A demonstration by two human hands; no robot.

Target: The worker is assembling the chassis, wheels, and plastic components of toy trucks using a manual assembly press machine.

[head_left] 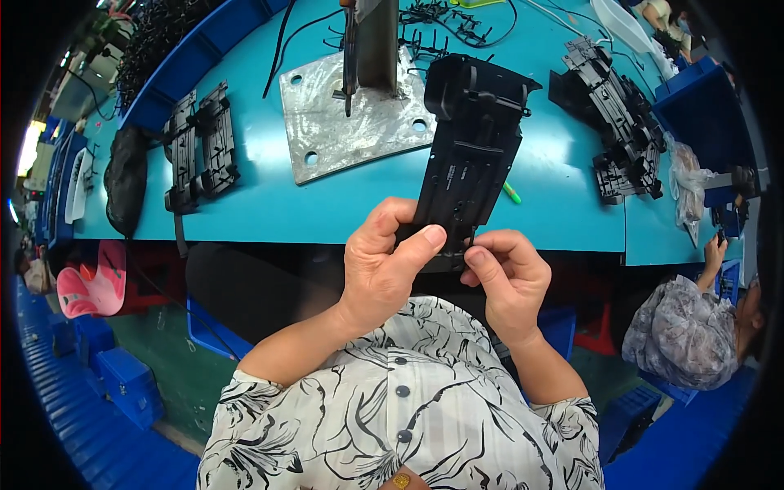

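Note:
A long black plastic chassis-like part (472,155) is held up over the table's near edge, tilted with its wider end away from me. My left hand (390,257) grips its near left side, thumb pressed on the face and fingers behind it. At the near right corner, my right hand (508,273) is closed in a pinch, thumb against forefinger. Whether a small piece sits between those fingertips is too hard to make out. Behind the part lies a metal base plate (351,139) with holes and an upright post (377,45).
Similar black parts rest on the turquoise table (261,188) at left (200,147) and in a stack at right (616,122). A black bundle (126,184), a green pen (512,193) and blue bins (702,106) are around. A co-worker (686,331) sits at right.

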